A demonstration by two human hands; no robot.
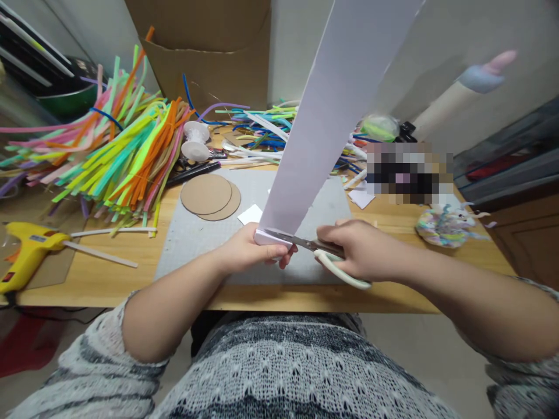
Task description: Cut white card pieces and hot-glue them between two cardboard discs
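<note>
A long white strip of paper or thin card (pixel 323 122) stands up from my left hand (pixel 248 251), which pinches its lower end between thumb and fingers. My right hand (pixel 362 247) grips a pair of scissors (pixel 338 267) with pale handles. Their blades lie across the strip just above my left thumb, reaching most of its width. Under both hands is a grey cutting mat (pixel 192 244). Two overlapping cardboard discs (pixel 205 195) and a small white paper piece (pixel 250 215) rest on the mat, left of the strip.
Bundled pipe cleaners (pixel 126 151) fill the left side, with more loose ones (pixel 262 131) at the back. A yellow glue gun (pixel 30 250) lies at the left edge. Spools (pixel 195 142) stand behind the mat. A pastel fuzzy item (pixel 443 226) sits at right.
</note>
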